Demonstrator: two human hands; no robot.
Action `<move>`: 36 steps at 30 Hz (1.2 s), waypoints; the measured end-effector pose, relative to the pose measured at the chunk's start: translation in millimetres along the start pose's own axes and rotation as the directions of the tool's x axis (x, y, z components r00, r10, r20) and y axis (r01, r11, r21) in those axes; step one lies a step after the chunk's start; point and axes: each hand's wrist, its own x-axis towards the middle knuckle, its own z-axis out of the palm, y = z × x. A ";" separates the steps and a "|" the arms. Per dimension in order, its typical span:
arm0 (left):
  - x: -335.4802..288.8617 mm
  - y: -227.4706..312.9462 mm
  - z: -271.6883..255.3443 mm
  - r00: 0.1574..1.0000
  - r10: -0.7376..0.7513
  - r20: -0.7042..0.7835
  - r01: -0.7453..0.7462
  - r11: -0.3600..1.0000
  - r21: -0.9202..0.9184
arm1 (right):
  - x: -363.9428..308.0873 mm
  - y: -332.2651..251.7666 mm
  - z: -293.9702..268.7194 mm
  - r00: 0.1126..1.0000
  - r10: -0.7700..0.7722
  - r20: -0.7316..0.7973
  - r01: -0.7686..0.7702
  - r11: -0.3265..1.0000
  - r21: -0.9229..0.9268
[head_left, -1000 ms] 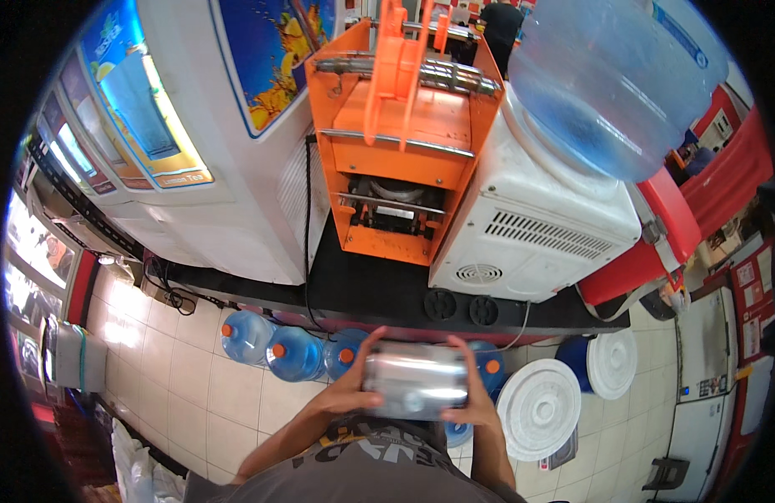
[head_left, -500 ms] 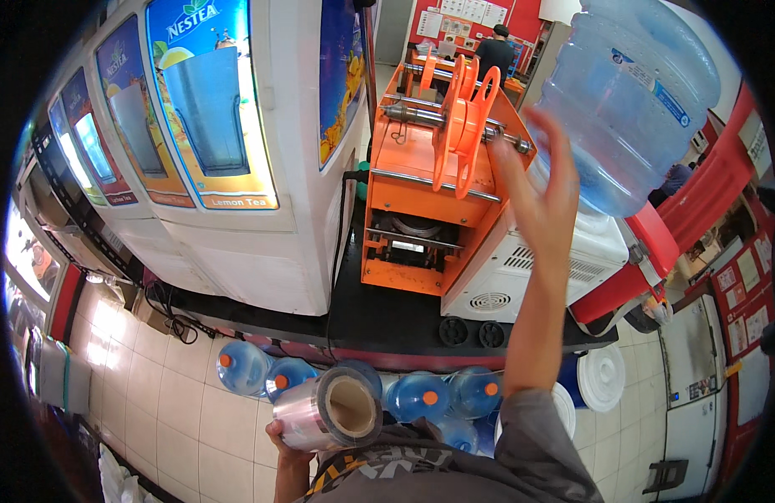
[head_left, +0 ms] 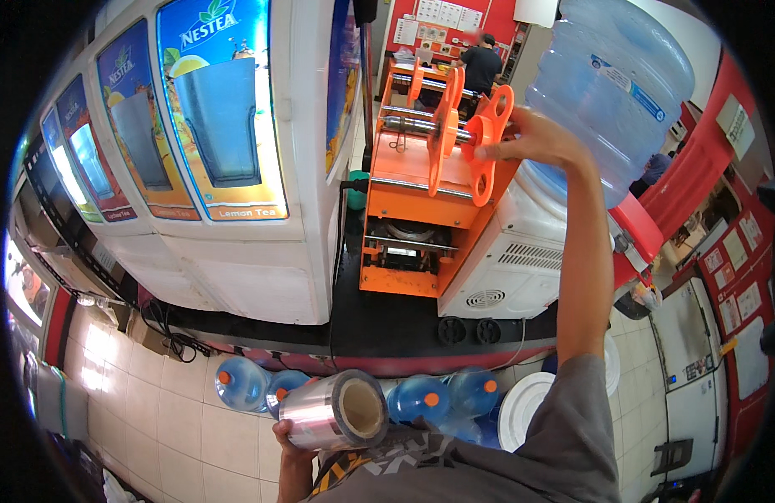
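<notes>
My left hand (head_left: 287, 438) holds a roll of shiny plastic film (head_left: 333, 411) low in front of my body, its hollow cardboard core facing up and right. At the orange sealing machine (head_left: 404, 226), my right hand (head_left: 538, 141) reaches from the right with its fingers bent round the outer orange roll-holder flange (head_left: 483, 180). That flange is on the metal rod (head_left: 412, 126) across the top, apart from the inner orange flange (head_left: 440, 142). Part of the grip is hidden behind the flange and the fingers.
A white drink dispenser (head_left: 228, 277) stands left of the machine. On the right is a white water dispenser (head_left: 509, 260) topped by a large blue bottle (head_left: 609, 101). Two black knobs (head_left: 469, 331) lie at the counter edge. Water bottles (head_left: 421, 400) stand below; a person (head_left: 481, 65) is behind.
My right hand has come from beside the rod's end onto the outer flange. That flange now sits farther from the inner one. The film roll stays in my left hand.
</notes>
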 end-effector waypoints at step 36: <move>-7.6 -4.4 -92.4 0.981 -0.155 -0.119 0.145 0.985 -0.089 | 14.6 12.2 45.9 0.933 0.139 -0.332 -0.033 0.952 0.306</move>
